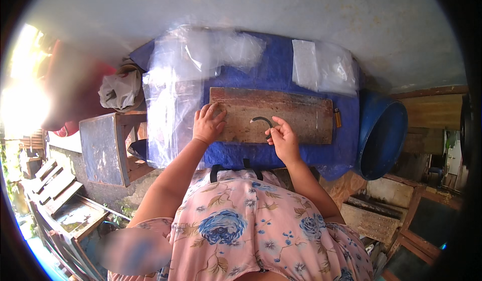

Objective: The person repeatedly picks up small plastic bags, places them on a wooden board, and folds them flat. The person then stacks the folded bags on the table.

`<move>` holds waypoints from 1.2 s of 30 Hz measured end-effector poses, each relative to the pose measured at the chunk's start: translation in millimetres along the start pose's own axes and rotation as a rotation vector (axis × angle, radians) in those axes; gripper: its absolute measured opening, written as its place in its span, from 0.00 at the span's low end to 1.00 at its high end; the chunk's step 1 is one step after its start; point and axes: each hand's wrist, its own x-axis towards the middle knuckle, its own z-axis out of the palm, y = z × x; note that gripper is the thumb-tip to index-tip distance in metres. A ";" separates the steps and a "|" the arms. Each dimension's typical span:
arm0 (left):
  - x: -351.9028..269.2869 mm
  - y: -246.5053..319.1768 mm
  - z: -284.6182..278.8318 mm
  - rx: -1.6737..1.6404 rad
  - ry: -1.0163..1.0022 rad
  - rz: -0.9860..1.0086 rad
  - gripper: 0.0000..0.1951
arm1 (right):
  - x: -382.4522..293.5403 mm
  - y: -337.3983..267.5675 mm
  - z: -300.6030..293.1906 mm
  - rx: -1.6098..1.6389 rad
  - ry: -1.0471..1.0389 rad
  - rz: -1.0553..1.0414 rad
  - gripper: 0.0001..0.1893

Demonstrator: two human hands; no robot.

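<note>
A worn wooden board (275,106) lies on a blue plastic tarp (241,156) before me. My left hand (209,122) rests palm down on the board's left end, fingers a little apart, holding nothing that I can see. Between the thumb and fingers of my right hand (280,134) is a curved dark strip (264,118) with a pale tip. It arcs up and to the left above the board's middle; its exact kind cannot be made out. A small yellow lighter (337,118) lies just past the board's right end.
Clear plastic sheets (173,104) cover the tarp's left side. Stacked clear plastic bags (327,66) lie at the back right, against a grey wall (263,6). A blue plastic drum (388,138) stands at the right, a wooden stool (103,149) at the left. Behind it sits a white plastic bag (120,90).
</note>
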 end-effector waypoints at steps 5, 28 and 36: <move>6.2 -11.7 -8.2 0.092 -0.118 0.028 0.20 | 0.2 1.8 1.7 -0.031 0.001 -0.012 0.17; 14.5 -14.9 -18.6 0.071 -0.183 0.025 0.22 | 59.9 53.1 58.3 -0.942 -0.083 -0.523 0.12; 15.6 -14.2 -21.2 0.066 -0.248 0.000 0.22 | 60.7 57.8 60.7 -0.937 -0.085 -0.607 0.13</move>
